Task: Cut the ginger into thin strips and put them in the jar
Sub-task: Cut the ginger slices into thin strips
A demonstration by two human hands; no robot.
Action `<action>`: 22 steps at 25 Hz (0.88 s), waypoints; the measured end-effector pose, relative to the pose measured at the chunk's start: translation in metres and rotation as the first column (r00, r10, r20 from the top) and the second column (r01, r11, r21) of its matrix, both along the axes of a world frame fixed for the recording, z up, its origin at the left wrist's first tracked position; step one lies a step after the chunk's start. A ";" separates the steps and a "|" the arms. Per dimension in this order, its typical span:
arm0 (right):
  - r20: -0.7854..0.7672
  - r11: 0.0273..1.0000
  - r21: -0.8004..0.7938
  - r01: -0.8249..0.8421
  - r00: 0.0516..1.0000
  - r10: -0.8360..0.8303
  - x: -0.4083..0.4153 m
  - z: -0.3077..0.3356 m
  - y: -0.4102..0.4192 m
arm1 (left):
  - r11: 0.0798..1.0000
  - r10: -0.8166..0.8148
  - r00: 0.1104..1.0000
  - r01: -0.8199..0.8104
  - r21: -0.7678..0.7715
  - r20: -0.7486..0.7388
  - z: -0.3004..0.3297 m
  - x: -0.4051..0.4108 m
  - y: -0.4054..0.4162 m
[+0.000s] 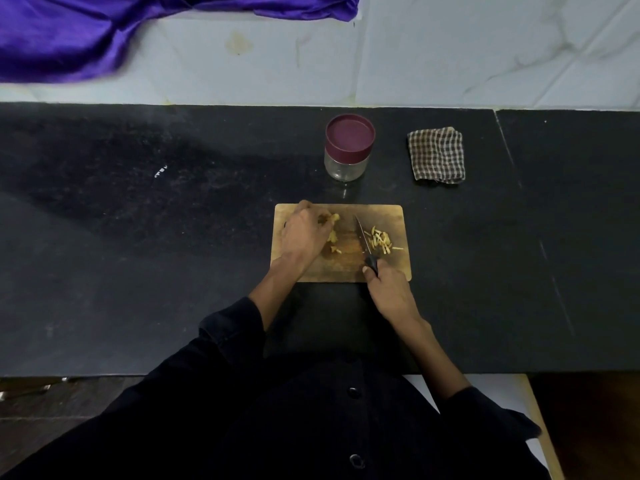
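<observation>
A wooden cutting board [391, 271] lies on the black counter in front of me. My left hand [304, 233] rests on the board's left part, its fingers closed over pieces of ginger [334, 220]. My right hand [389, 289] grips the black handle of a knife [363, 240]; the blade points away from me, its edge down on the board's middle. A small pile of thin ginger strips [381, 240] lies to the right of the blade. Behind the board stands a glass jar [346, 166] with a maroon lid [349, 133] on it.
A folded checked cloth [437, 154] lies to the right of the jar. The black counter [138, 237] stretches far to the left and right. Behind it rises a pale marble wall [450, 53], with purple fabric [86, 29] draped at the top left.
</observation>
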State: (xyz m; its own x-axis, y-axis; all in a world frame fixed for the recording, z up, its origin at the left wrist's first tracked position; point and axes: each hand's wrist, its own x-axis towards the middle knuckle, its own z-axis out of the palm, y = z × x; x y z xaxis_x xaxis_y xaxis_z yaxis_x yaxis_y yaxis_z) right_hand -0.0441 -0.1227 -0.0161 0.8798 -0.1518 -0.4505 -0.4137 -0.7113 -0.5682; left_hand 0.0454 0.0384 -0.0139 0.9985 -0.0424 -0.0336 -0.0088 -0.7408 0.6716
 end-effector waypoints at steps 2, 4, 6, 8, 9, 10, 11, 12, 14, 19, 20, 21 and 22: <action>-0.007 1.000 0.006 0.008 1.000 -0.008 0.000 -0.001 0.000 | 0.997 -0.003 1.000 0.003 -0.078 0.001 0.003 -0.003 0.001; -0.006 1.000 0.016 0.017 1.000 -0.016 0.000 -0.001 -0.001 | 0.987 0.013 1.000 -0.014 -0.162 -0.006 0.006 -0.008 0.001; 0.001 0.999 0.029 0.026 1.000 -0.027 -0.001 -0.001 -0.001 | 0.979 0.031 0.998 -0.040 -0.200 -0.046 0.006 -0.014 -0.003; -0.003 0.999 0.035 0.029 1.000 -0.029 -0.001 -0.001 -0.001 | 0.974 0.013 0.993 -0.039 -0.223 -0.116 0.004 -0.018 -0.011; -0.010 0.998 0.046 0.031 0.999 -0.031 0.000 -0.001 -0.002 | 0.976 -0.006 0.990 -0.026 -0.218 -0.142 0.002 -0.019 -0.015; -0.018 0.997 0.070 0.042 0.999 -0.041 0.000 -0.002 -0.002 | 0.981 -0.024 0.986 -0.008 -0.194 -0.162 0.000 -0.020 -0.020; -0.026 0.992 0.108 0.061 0.998 -0.058 0.000 -0.002 -0.003 | 0.986 -0.039 0.983 0.009 -0.166 -0.179 -0.001 -0.021 -0.024; -0.034 0.985 0.152 0.083 0.996 -0.079 -0.001 -0.002 -0.004 | 0.988 -0.052 0.979 0.023 -0.150 -0.195 -0.001 -0.022 -0.028; -0.051 0.969 0.215 0.117 0.993 -0.109 -0.004 -0.001 -0.006 | 0.988 -0.077 0.973 0.045 -0.145 -0.220 -0.003 -0.022 -0.034; -0.065 0.957 0.259 0.132 0.991 -0.119 -0.011 0.002 -0.006 | 0.992 -0.118 0.962 0.107 -0.061 -0.246 -0.004 -0.021 -0.040; -0.068 0.956 0.261 0.134 0.990 -0.121 -0.011 0.002 -0.006 | 0.993 -0.120 0.960 0.114 -0.039 -0.254 -0.003 -0.022 -0.041; -0.069 0.956 0.260 0.136 0.990 -0.122 -0.011 0.002 -0.006 | 0.993 -0.119 0.960 0.117 -0.025 -0.254 -0.003 -0.022 -0.041; -0.068 0.957 0.256 0.136 0.990 -0.123 -0.011 0.002 -0.006 | 0.993 -0.121 0.962 0.120 -0.021 -0.245 -0.003 -0.022 -0.040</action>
State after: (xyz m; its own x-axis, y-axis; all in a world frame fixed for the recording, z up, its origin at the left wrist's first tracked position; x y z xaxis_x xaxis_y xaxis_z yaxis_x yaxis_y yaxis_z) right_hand -0.0548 -0.1291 -0.0140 0.8350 -0.1348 -0.5335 -0.5259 -0.4806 -0.7017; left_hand 0.0230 -0.0020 -0.0170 0.9471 -0.1629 -0.2765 0.0679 -0.7402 0.6690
